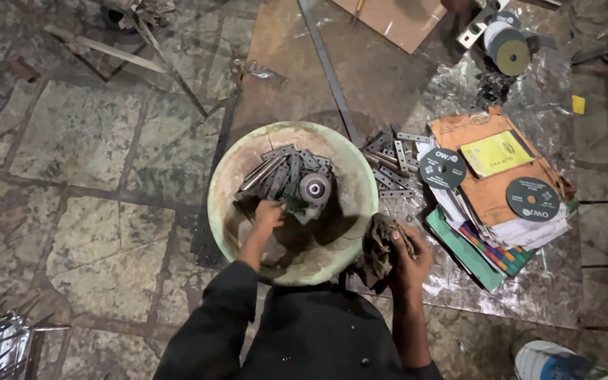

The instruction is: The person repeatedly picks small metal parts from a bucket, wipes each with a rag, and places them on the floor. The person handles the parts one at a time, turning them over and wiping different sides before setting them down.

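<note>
A pale green basin [230, 165] sits on the floor in front of me, holding several flat metal strips [283, 169] with holes and a round grey metal part [315, 187]. My left hand [269, 213] reaches into the basin, fingers closed on something small among the strips; what it grips is hidden. My right hand [409, 253] rests at the basin's right rim, clutching a crumpled dirty rag [378, 246].
More perforated strips [388, 158] lie just right of the basin. Beyond them are a stack of papers and envelopes [494, 190], two dark cutting discs [442, 167] [533, 199], a long steel bar [328, 67], and metal scrap at left.
</note>
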